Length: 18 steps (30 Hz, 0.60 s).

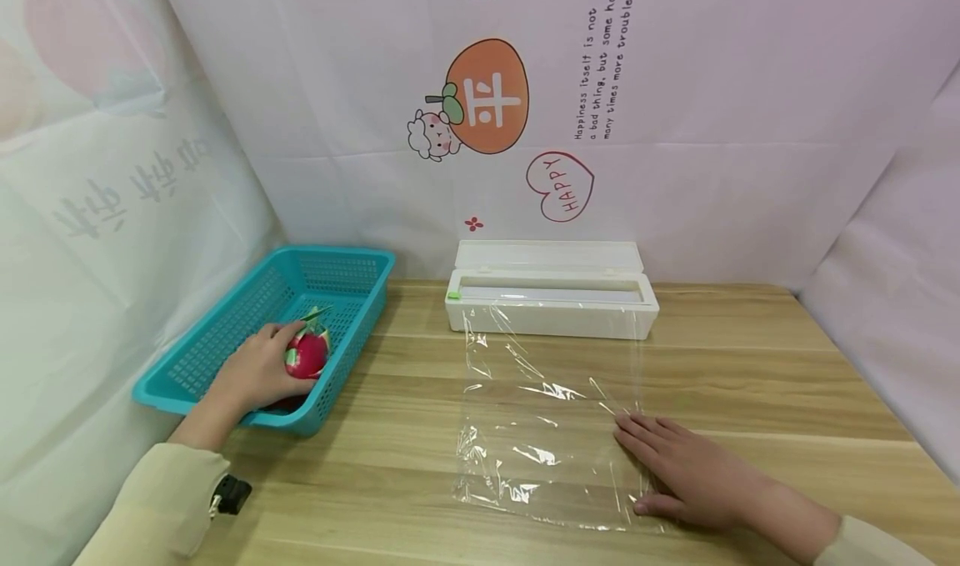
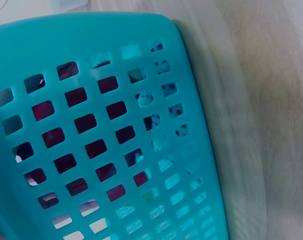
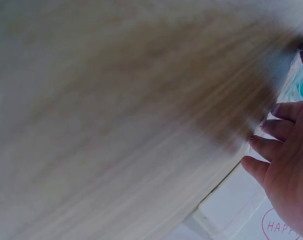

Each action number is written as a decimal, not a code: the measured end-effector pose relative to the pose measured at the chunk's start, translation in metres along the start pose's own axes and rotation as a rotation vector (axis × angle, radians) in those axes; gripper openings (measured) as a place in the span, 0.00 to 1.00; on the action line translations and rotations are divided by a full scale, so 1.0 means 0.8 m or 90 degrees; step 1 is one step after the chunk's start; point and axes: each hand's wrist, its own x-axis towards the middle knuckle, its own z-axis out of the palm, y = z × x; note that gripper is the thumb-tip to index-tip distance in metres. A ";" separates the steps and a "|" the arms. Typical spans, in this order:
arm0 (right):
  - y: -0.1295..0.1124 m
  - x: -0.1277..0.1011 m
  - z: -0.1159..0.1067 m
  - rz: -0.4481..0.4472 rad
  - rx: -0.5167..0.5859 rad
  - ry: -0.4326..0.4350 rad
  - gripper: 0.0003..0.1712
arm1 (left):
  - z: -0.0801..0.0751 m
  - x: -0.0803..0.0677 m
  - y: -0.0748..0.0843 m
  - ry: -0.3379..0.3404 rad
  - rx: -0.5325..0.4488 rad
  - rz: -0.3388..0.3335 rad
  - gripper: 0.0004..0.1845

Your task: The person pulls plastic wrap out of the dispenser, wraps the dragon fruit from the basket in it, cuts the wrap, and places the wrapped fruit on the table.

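In the head view, my left hand (image 1: 258, 370) reaches into a turquoise plastic basket (image 1: 360, 330) and grips a red dragon fruit (image 1: 307, 355) with green-tipped scales. The left wrist view is mostly filled by the slotted basket wall (image 2: 94, 135), with dark red showing through its holes; the hand is hidden there. A sheet of clear cling film (image 1: 547, 433) lies across the table, drawn from a white dispenser box (image 1: 555, 321). On the film's right edge, near its front corner, rests my right hand (image 1: 693, 476), fingers extended. These fingers (image 3: 264, 147) also show in the right wrist view.
The dispenser's lid (image 1: 547, 256) stands raised at the back, with a green slider (image 1: 453, 296) at the box's left end. Printed white cloth (image 1: 337, 132) hangs behind and beside the wooden table (image 1: 360, 483). Something dark red lies beneath the left hand in the basket.
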 end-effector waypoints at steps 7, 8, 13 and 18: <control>0.000 0.000 0.001 -0.002 -0.002 0.007 0.46 | -0.008 0.002 0.004 0.068 0.049 0.029 0.50; 0.000 0.000 0.001 -0.002 -0.003 0.006 0.46 | -0.008 0.002 0.005 0.074 0.057 0.036 0.50; 0.000 0.000 0.000 0.000 -0.006 0.003 0.46 | -0.009 0.003 0.007 0.105 0.101 0.067 0.52; -0.001 0.000 -0.001 0.001 -0.008 0.001 0.46 | -0.009 0.002 0.008 0.162 0.149 0.128 0.55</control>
